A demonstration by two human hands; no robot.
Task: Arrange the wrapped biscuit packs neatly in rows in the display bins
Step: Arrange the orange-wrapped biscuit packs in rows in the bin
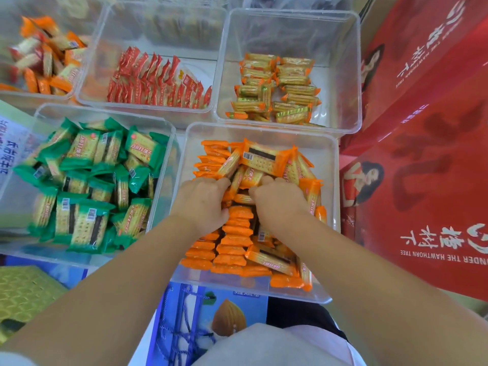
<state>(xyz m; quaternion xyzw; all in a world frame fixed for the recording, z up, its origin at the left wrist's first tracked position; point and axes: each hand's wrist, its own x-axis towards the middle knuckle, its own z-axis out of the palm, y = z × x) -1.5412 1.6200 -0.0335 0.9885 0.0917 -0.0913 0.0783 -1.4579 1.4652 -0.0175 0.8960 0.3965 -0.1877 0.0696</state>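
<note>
Nearest: both bare forearms reached into a clear plastic bin (pixel 328 154) that rested partly on a blue box with an almond picture (pixel 211 313). The orange packs (pixel 235 233) filled this bin. They stood on edge in rows along its left side and down its middle, and lay loose and flat along its right side and far edge. One flat pack (pixel 261 157) lay on top at the far edge with its barcode up. Left hand (pixel 203 199) and right hand (pixel 277 199) sat side by side at the bin's centre, close together. The fingers of both were curled down round orange packs in the pile, and the fingertips were hidden among the wrappers. Left of this bin, just beside it, a second clear bin (pixel 105 112) held green packs (pixel 87 180) in a loose heap, some flat and some on edge. Below it, at the lower left, was a yellow-green textured box (pixel 23 291), cut off by the frame. Far row, right: a clear bin (pixel 290 30) held gold packs with orange ends (pixel 277 88), roughly stacked toward its near edge, with its far half bare. Far row, middle: a bin (pixel 158 27) held red packs (pixel 158 80) standing on edge in rows. Far left: a bin (pixel 15 97) held a jumble of orange and red packs (pixel 45 56), blurred and cut off. Red printed cartons (pixel 422 128) lined the right side. The surface under the bins could not be made out.
</note>
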